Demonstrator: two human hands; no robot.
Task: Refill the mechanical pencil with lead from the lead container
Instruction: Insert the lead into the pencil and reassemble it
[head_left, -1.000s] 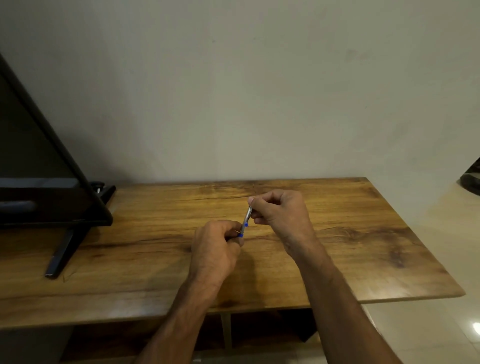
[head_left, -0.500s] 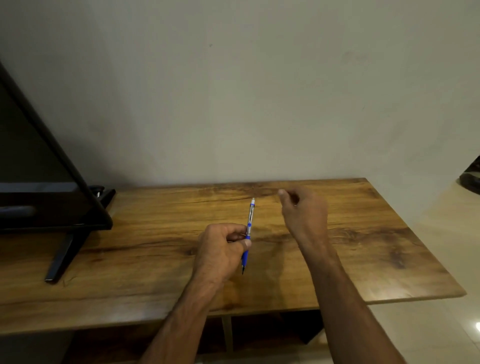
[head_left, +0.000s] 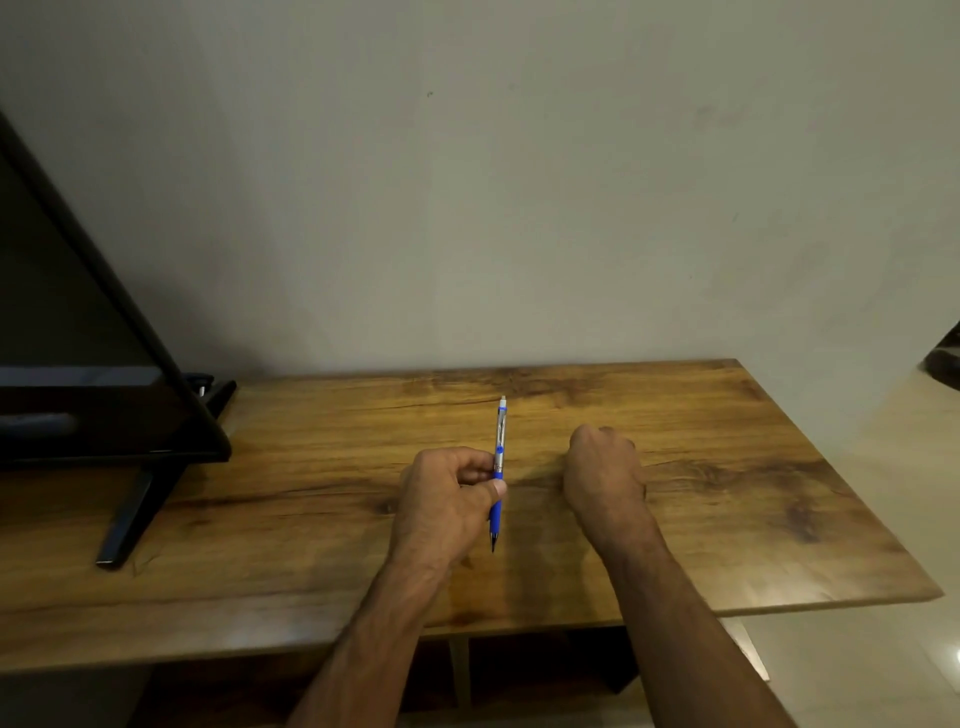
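We cannot tell whether our right hand (head_left: 602, 470), fingers curled under and hidden from us, holds anything, while at its 9 o'clock our left hand (head_left: 447, 499) pinches the blue mechanical pencil (head_left: 500, 436) mid-barrel over the tabletop (head_left: 753, 493), tip toward 6 o'clock.

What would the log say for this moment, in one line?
left hand: holds pencil, tip toward person | right hand: fingers curled, contents hidden | lead container: not seen
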